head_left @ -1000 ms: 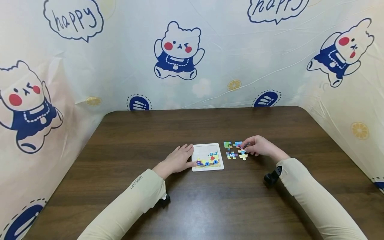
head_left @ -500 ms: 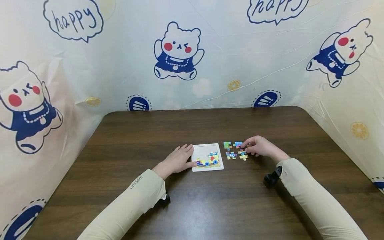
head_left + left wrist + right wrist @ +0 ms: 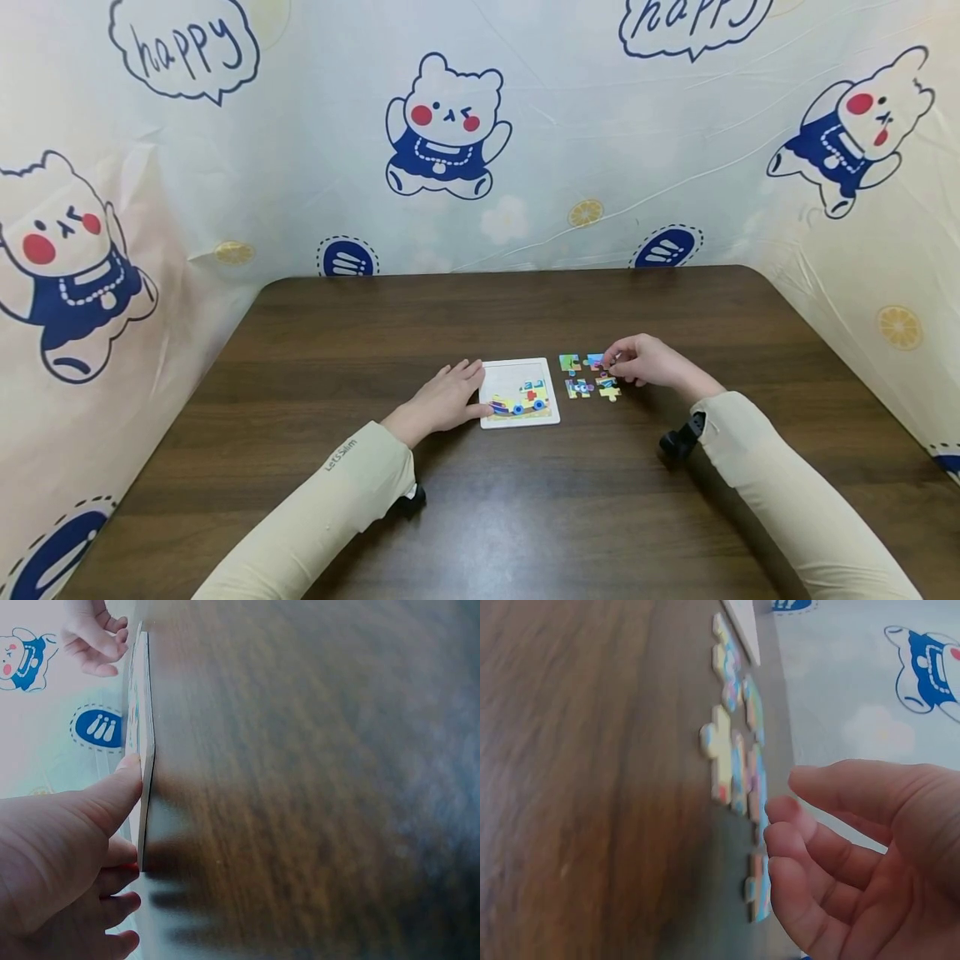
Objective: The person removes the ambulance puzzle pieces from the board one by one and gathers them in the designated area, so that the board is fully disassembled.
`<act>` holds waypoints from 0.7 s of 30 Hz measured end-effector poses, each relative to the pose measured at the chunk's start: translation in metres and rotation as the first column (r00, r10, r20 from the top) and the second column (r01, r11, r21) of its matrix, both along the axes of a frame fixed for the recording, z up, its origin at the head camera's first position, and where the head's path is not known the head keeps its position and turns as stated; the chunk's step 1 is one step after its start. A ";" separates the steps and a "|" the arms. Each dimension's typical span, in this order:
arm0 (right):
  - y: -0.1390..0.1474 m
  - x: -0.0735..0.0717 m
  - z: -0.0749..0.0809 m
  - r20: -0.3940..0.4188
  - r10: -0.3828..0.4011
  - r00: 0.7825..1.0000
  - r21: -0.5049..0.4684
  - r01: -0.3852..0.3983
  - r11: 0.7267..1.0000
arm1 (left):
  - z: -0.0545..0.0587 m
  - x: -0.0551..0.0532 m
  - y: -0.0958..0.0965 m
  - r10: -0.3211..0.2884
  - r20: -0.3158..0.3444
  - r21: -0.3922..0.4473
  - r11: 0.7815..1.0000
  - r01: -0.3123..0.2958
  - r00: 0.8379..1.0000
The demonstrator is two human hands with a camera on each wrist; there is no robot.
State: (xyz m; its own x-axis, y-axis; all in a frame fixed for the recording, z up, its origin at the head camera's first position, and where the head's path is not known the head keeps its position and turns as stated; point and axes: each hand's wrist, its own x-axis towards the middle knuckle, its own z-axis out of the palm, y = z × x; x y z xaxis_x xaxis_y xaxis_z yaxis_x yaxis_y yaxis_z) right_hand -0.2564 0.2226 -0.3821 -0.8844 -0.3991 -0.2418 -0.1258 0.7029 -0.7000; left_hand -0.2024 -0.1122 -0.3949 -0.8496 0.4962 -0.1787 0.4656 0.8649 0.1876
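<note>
A white-framed jigsaw tray (image 3: 512,372) lies flat on the table, its lower part filled with a yellow vehicle picture. My left hand (image 3: 442,397) rests at its left side; in the left wrist view the thumb touches the tray edge (image 3: 145,757). Right of the tray lie several loose jigsaw pieces, among them a green one (image 3: 569,363), a purplish one (image 3: 578,388) and a yellow one (image 3: 610,392). My right hand (image 3: 645,362) is over the right end of this group. In the right wrist view its fingers are loosely bent beside a blue-faced piece (image 3: 760,889), with nothing visibly pinched.
The brown wooden table (image 3: 517,517) extends around the tray on all sides. Behind it and at both sides hangs a pale curtain (image 3: 555,150) printed with bears. A black wrist device (image 3: 681,440) sits below the right cuff.
My right hand has risen slightly from its earlier place by the pieces. One of the right-hand jigsaw pieces has shifted a little. The left hand and the tray stay put.
</note>
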 end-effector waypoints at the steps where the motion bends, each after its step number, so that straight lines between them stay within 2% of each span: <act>1: -0.001 0.000 0.001 -0.005 0.003 1.000 -0.001 -0.003 1.000 | 0.000 0.000 0.000 0.000 -0.001 -0.001 1.000 0.000 1.000; 15: -0.035 0.006 0.015 -0.083 0.067 0.994 -0.085 -0.074 0.994 | 0.000 0.000 0.000 -0.003 -0.005 0.003 1.000 0.003 1.000; 21: -0.051 0.009 0.016 -0.124 0.098 0.987 -0.082 -0.109 0.991 | -0.001 0.000 0.000 -0.004 -0.009 -0.004 1.000 0.004 1.000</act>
State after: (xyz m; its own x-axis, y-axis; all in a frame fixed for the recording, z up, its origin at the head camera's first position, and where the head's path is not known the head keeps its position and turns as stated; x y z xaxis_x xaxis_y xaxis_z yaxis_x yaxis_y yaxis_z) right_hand -0.2471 0.1711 -0.3656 -0.8577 -0.5050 -0.0967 -0.2808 0.6176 -0.7346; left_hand -0.2027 -0.1123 -0.3960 -0.8494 0.4985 -0.1732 0.4705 0.8639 0.1797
